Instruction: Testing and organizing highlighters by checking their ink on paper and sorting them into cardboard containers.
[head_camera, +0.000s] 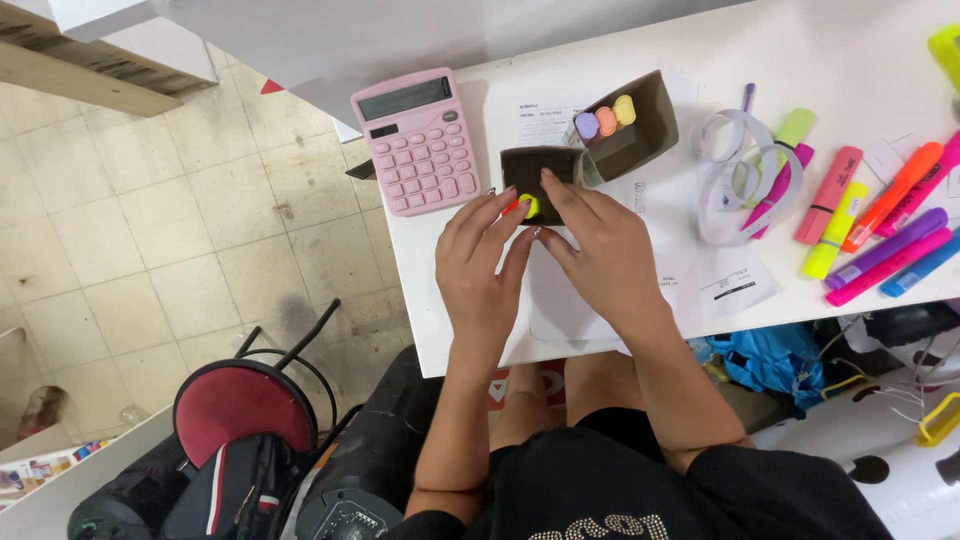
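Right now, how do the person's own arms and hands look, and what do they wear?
Both forearms are bare, with no sleeves reaching them. The left hand and the right hand wear no gloves, and I see no rings or watch. The fingernails look long and light-painted. The person wears a black top with small pale studs on the front.

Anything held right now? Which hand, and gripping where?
Both hands are on the small dark cardboard box. The right hand has fingers on its top, and the left hand fingertips sit at its open end by the highlighter caps.
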